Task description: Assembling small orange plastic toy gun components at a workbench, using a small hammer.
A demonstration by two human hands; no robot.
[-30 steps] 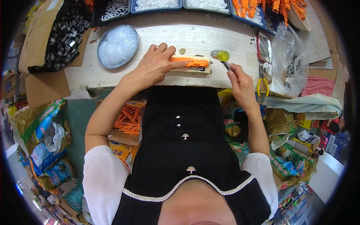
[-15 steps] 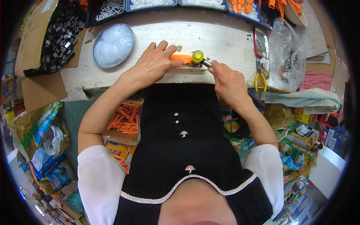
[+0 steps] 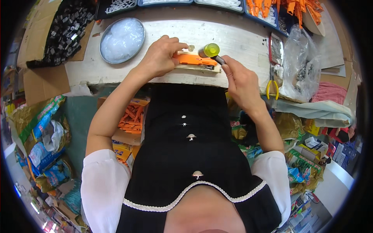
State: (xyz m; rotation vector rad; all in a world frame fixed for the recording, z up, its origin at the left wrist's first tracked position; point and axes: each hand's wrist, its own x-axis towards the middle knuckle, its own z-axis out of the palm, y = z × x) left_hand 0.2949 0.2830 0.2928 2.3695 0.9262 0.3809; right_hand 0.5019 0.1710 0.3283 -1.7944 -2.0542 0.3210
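Note:
My right hand (image 3: 243, 79) is closed around the dark handle of a small mallet (image 3: 211, 50) with a translucent yellow-green head. The head hangs just above the right part of a long orange plastic piece (image 3: 192, 59). That piece lies in a pale block-like holder (image 3: 200, 68) near the front edge of the workbench (image 3: 167, 23). At the piece's left end my left hand (image 3: 159, 56) is closed, its thumb and fingers on the end. Small dark parts show at the piece's right end, too small to make out.
A round metal dish (image 3: 122, 40) holds a clear jelly-like mass. Beyond it stand trays of white parts (image 3: 165, 1). A carton of black parts (image 3: 68, 37) is at far left, orange pieces (image 3: 303, 11) at far right. Yellow-handled pliers (image 3: 272, 88) lie beside a plastic bag (image 3: 301, 66).
The mallet head has lifted a little off the orange piece and shifted right. My left fingers have drawn back toward its left end, uncovering more of it.

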